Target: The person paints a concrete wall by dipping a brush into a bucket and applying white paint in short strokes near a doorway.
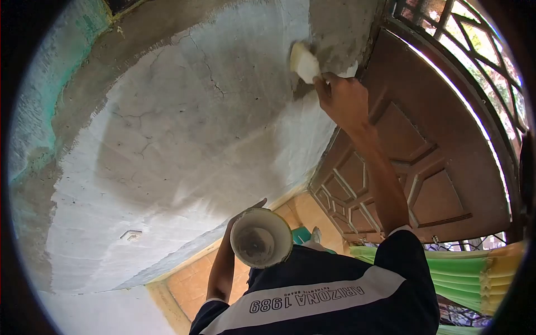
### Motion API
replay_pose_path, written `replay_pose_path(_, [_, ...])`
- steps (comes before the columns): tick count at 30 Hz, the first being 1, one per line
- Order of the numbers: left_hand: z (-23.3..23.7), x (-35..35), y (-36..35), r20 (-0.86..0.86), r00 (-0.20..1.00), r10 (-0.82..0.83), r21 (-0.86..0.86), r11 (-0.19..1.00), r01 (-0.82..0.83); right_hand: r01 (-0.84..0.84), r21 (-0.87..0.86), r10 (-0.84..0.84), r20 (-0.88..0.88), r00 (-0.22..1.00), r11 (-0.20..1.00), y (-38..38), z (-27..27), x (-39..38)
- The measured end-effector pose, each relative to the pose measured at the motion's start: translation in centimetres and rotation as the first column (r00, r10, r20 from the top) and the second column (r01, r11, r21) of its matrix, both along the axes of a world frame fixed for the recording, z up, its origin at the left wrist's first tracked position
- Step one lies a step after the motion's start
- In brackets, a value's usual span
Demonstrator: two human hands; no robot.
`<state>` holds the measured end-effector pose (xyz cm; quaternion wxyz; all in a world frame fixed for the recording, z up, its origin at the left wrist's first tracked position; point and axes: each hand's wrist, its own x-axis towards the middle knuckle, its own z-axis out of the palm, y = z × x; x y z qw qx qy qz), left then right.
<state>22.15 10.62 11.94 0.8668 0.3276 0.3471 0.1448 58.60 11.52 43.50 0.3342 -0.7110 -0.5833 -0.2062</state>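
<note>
My right hand (345,99) is closed around a wide paintbrush (307,65), raised high on the wall near the door. Its pale bristles are slightly blurred and lie against the wall (184,117), over the edge between white coating and bare grey. Low in front of my chest, my left hand (240,216) cradles a small round bucket (283,237), with fingertips showing past its far rim. The bucket's inside is coated whitish, with a greyish layer at the bottom. Much of the left hand is hidden behind it.
A brown panelled door (441,167) stands right beside my right arm, under a metal grille (474,33). Green and yellow curtain cloth (446,273) hangs at the lower right. Orange floor tiles (192,276) show below. Cracks and a small fixture (132,235) mark the wall.
</note>
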Motion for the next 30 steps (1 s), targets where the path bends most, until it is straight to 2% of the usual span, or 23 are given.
replay_pose_path(1, [-0.2,-0.1,0.1,-0.002,1.000,-0.005,-0.002,1.000,0.005,0.004,-0.002,-0.004,0.000,1.000,1.000,0.0,-0.2,-0.3])
replay_pose_path(3, [-0.6,-0.2,0.3,-0.006,1.000,-0.015,-0.006,1.000,0.015,0.010,0.203,-0.011,0.002,1.000,0.979,-0.1,-1.2,-0.9])
replay_pose_path(4, [-0.8,-0.4,0.5,-0.009,1.000,-0.020,-0.008,1.000,0.020,0.014,0.201,-0.014,0.001,1.000,0.979,0.0,-2.3,-1.1])
replay_pose_path(7, [-1.1,-0.7,0.9,-0.018,0.999,-0.040,-0.010,0.999,0.040,0.010,-0.019,-0.009,0.031,0.999,1.000,1.6,-9.0,-0.7])
replay_pose_path(8, [-1.1,-0.8,1.1,-0.021,0.999,-0.049,-0.010,0.999,0.049,0.018,-0.020,-0.017,0.030,0.999,1.000,1.7,-11.2,-0.5])
replay_pose_path(10, [-1.1,-1.1,1.7,-0.027,0.998,-0.063,-0.006,0.998,0.063,0.018,-0.255,-0.025,-0.024,0.999,0.967,1.3,-14.1,-0.2])
replay_pose_path(11, [-1.1,-1.3,1.7,-0.028,0.997,-0.069,-0.007,0.998,0.069,0.023,-0.256,-0.031,-0.025,0.999,0.966,1.0,-14.3,0.0])
replay_pose_path(13, [-0.9,-1.7,1.3,0.117,0.990,-0.081,0.129,0.989,0.065,0.031,-0.376,-0.039,-0.011,0.999,0.926,0.4,-14.8,0.5])
replay_pose_path(16, [0.0,-1.5,1.2,0.070,0.995,-0.071,0.086,0.994,0.065,0.035,-0.420,-0.027,0.025,0.999,0.907,0.3,-10.5,0.6])
replay_pose_path(18, [0.7,-1.1,1.3,0.021,0.998,-0.059,0.047,0.997,0.058,0.064,-0.234,-0.064,0.007,0.998,0.970,0.4,-6.3,-0.3])
replay_pose_path(19, [0.9,-0.9,1.3,-0.005,0.999,-0.051,0.029,0.998,0.051,0.066,-0.235,-0.067,0.004,0.998,0.970,0.4,-4.4,-0.4])
replay_pose_path(20, [1.1,-0.8,1.3,-0.007,0.999,-0.053,0.027,0.998,0.053,0.049,-0.144,-0.049,0.005,0.999,0.988,0.4,-2.6,-0.5])
replay_pose_path(21, [1.2,-0.7,1.3,0.020,0.998,-0.060,0.028,0.998,0.059,0.033,-0.053,-0.033,0.006,0.999,0.998,0.3,-1.6,-0.8])
replay_pose_path(22, [1.3,-0.6,1.2,0.048,0.997,-0.067,0.029,0.997,0.065,0.036,-0.055,-0.036,0.003,0.999,0.998,0.2,-1.0,-1.4])
replay_pose_path(24, [1.4,-0.5,1.3,0.045,0.998,-0.052,0.023,0.998,0.051,0.025,0.165,-0.014,-0.066,0.998,0.986,-0.2,-0.6,-2.7])
replay_pose_path(28, [1.4,-0.3,1.3,0.082,0.995,-0.049,0.058,0.997,0.044,0.002,0.076,0.000,-0.030,1.000,0.997,1.1,-7.9,-2.3])
replay_pose_path(30, [2.6,-0.1,1.0,0.148,0.988,-0.040,0.027,0.999,0.036,0.083,-0.156,-0.092,-0.052,0.994,0.984,1.3,-11.7,-2.0])
